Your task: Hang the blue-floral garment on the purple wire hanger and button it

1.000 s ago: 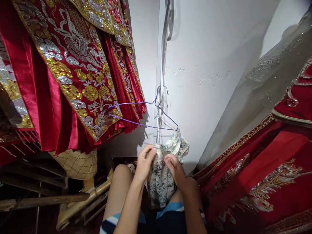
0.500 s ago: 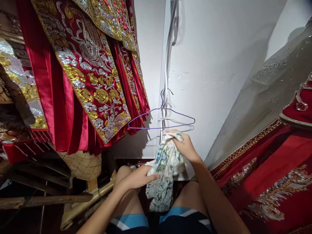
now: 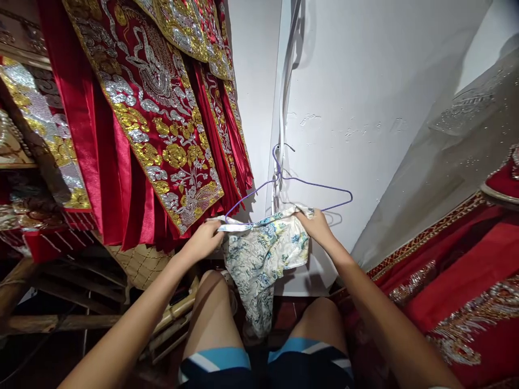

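Note:
A light floral-print garment (image 3: 263, 251) hangs stretched between my two hands, its lower part dangling above the floor between my knees. My left hand (image 3: 206, 237) is closed on the upper left corner of its edge. At the other end of that edge, my right hand (image 3: 317, 226) grips the cloth. A purple wire hanger (image 3: 316, 183) hangs by its hook in front of the wall. The hanger's left end reaches into the cloth opening beside my left hand, while its right end sticks out past my right hand. Part of its bottom bar is hidden by the garment.
A red gown with gold and silver embroidery (image 3: 174, 151) hangs at the left. Below it are a woven basket (image 3: 141, 265) and bamboo poles (image 3: 60, 323). Another red beaded garment (image 3: 458, 259) and sheer sparkling fabric (image 3: 430, 146) stand at the right. The white wall (image 3: 344, 97) is ahead.
The bunched garment has been spread wide and lifted to the hanger. My left hand moved left and up, my right hand slightly right. The hanger's left end is now inside the cloth.

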{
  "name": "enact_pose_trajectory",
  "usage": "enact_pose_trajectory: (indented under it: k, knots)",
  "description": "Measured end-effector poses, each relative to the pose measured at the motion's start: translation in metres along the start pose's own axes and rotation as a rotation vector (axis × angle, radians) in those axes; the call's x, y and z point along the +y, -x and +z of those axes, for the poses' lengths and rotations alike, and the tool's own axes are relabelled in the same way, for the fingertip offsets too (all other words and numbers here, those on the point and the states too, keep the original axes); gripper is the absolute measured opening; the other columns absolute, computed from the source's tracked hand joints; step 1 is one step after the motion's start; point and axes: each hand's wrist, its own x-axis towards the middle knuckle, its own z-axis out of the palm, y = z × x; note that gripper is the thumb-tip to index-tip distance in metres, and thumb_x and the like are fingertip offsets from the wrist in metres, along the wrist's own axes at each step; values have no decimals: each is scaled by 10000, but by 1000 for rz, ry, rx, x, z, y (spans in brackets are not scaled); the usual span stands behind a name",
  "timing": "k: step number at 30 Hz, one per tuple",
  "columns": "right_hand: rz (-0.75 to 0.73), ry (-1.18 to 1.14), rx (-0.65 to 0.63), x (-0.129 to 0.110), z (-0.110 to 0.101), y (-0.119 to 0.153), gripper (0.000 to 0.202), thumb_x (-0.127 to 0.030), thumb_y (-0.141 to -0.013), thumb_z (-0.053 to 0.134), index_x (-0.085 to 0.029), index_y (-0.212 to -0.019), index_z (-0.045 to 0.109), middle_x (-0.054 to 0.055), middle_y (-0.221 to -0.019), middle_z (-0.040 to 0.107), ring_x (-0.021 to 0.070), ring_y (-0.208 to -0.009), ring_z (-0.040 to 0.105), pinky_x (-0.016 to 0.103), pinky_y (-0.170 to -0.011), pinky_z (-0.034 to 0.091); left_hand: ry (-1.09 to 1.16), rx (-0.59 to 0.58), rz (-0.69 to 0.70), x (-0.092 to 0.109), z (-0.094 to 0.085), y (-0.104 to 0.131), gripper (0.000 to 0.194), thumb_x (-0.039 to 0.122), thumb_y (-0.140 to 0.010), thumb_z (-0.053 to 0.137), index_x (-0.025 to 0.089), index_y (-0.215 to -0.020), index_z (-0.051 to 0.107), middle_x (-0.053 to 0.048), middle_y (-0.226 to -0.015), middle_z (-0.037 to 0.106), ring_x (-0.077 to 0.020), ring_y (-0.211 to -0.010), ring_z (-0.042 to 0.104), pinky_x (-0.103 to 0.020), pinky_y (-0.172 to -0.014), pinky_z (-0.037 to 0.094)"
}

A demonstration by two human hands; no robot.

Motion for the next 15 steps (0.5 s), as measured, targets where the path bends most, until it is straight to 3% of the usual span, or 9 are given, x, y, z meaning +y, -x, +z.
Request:
enact_pose_trajectory:
  k: [4, 8, 11, 13, 15]
  knots:
    - [20, -36, -78, -11, -9, 11, 251, -378, -775, 601, -198, -616, 526, -6, -600, 560, 162, -601, 480, 273, -590, 357, 218, 192, 107, 17, -7, -24, 160, 274, -860, 436, 188, -759, 526, -50, -891, 652, -214, -847, 583, -327, -819, 443]
    - [-45, -169, -223, -12, -4, 23, 274, -403, -833, 574, -187, -669, 534, -18, -637, 528, 144, -618, 458, 259, -594, 339, 345, 270, 158, 32, -7, -53, 98, 240, -859, 457, 184, -877, 535, -12, -853, 609, -166, -775, 553, -273, -730, 416]
    - [-175, -191, -336, -13, -11, 31, 253, -404, -851, 578, -177, -742, 604, -10, -687, 554, 146, -648, 482, 252, -599, 345, 392, 269, 175, 33, -12, -68, 296, 216, -840, 458, 176, -1118, 551, 6, -813, 579, -147, -699, 515, -251, -663, 393]
    - [-237, -123, -373, -14, -23, 34, 202, -341, -806, 629, -184, -923, 680, -23, -674, 564, 147, -632, 496, 246, -595, 355, 376, 213, 176, 31, -17, -72, 357, 214, -827, 434, 169, -1146, 587, 8, -786, 586, -146, -665, 497, -254, -643, 380]
    - [-249, -29, -313, -13, -40, 32, 492, -251, -745, 664, -218, -1235, 636, -47, -647, 570, 150, -606, 513, 244, -597, 373, 343, 184, 167, 30, -23, -73, 289, 242, -832, 415, 162, -976, 652, 2, -762, 600, -151, -668, 503, -261, -645, 373]
